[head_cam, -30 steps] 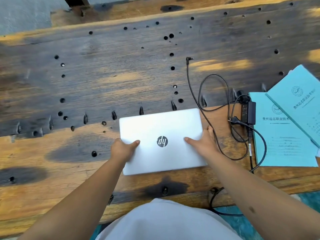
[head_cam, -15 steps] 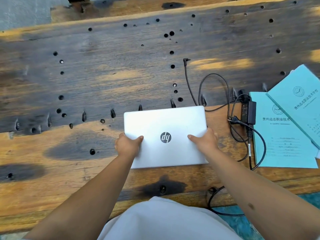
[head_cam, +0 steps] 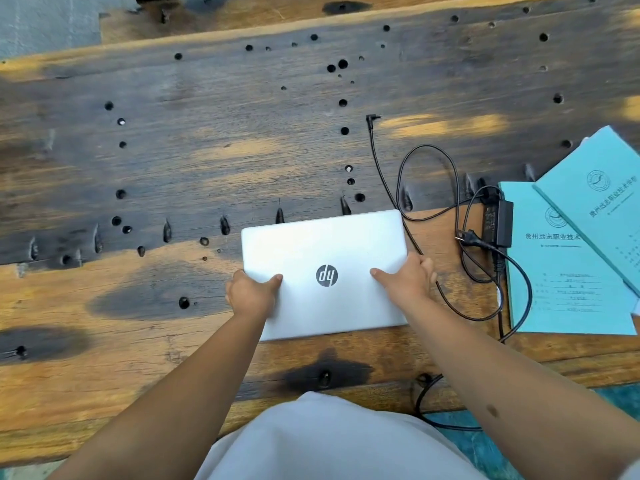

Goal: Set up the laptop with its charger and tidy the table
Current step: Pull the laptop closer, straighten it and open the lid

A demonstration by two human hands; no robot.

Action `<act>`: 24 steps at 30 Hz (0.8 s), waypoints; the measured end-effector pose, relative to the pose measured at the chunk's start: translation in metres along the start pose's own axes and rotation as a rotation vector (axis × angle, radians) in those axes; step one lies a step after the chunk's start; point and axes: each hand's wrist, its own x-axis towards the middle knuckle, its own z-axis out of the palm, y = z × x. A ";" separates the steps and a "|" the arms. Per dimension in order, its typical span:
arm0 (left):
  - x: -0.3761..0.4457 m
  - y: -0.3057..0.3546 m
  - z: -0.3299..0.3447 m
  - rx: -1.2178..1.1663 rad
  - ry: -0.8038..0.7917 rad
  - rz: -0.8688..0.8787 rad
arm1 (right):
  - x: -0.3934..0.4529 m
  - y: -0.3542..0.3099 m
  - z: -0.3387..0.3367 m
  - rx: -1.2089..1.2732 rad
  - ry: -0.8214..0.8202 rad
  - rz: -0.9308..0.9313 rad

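A closed silver laptop (head_cam: 322, 247) lies flat on the worn wooden table (head_cam: 173, 150), logo up. My left hand (head_cam: 251, 294) grips its left edge, thumb on the lid. My right hand (head_cam: 410, 280) grips its right edge the same way. To the right, the black charger brick (head_cam: 498, 221) lies against a teal booklet, its cable (head_cam: 433, 188) looped loosely on the wood. The barrel plug tip (head_cam: 373, 117) lies free, well beyond the laptop. The wall plug (head_cam: 469, 237) rests beside the brick. Part of the cable passes under my right hand.
Two teal booklets (head_cam: 568, 271) overlap at the right edge of the table. The tabletop has many drilled holes and dark burnt patches. A cable end hangs over the near edge (head_cam: 426, 393) toward a teal floor. My pale clothing fills the bottom centre.
Both hands have slid the laptop slightly to the right and away from me, closer to the cable. The charger and booklets have stayed put.
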 end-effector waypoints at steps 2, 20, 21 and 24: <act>-0.001 -0.001 0.001 -0.001 0.008 0.004 | 0.000 0.000 0.000 -0.012 0.004 -0.008; 0.002 -0.011 -0.001 0.072 -0.072 0.084 | -0.006 0.012 -0.004 -0.094 -0.057 -0.067; 0.003 -0.012 -0.003 0.078 -0.092 0.087 | -0.007 0.012 -0.003 -0.091 -0.060 -0.063; 0.004 -0.013 -0.008 0.118 -0.142 0.121 | -0.010 0.012 -0.002 -0.081 -0.054 -0.078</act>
